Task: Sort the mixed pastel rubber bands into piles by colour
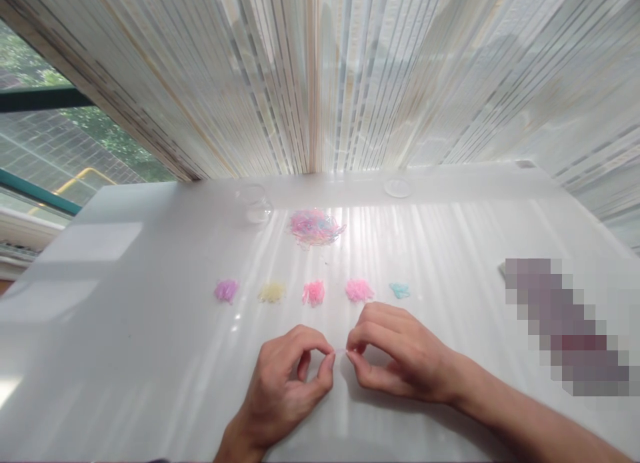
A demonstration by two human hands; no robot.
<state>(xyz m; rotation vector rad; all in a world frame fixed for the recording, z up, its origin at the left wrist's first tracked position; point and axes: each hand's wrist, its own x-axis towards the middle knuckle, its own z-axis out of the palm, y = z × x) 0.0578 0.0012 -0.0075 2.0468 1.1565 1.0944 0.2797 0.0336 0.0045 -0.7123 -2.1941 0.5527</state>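
Between my two hands a thin, pale pinkish band [341,351] is stretched just above the white table [165,383]. My left hand [295,376] pinches one end of it between thumb and forefinger; my right hand [400,353] pinches the other end. Beyond the hands lies a row of small piles: purple [227,290], yellow [272,292], red-pink [314,293], light pink [359,290] and a smaller blue one [399,290]. Farther back is a larger heap of mixed-colour bands [315,227].
A clear container [257,206] stands at the back left of the table, and a clear round lid [397,188] lies at the back right. A pixelated object [565,330] is at the right. Striped curtains [320,76] hang behind the table, beside a window [65,130].
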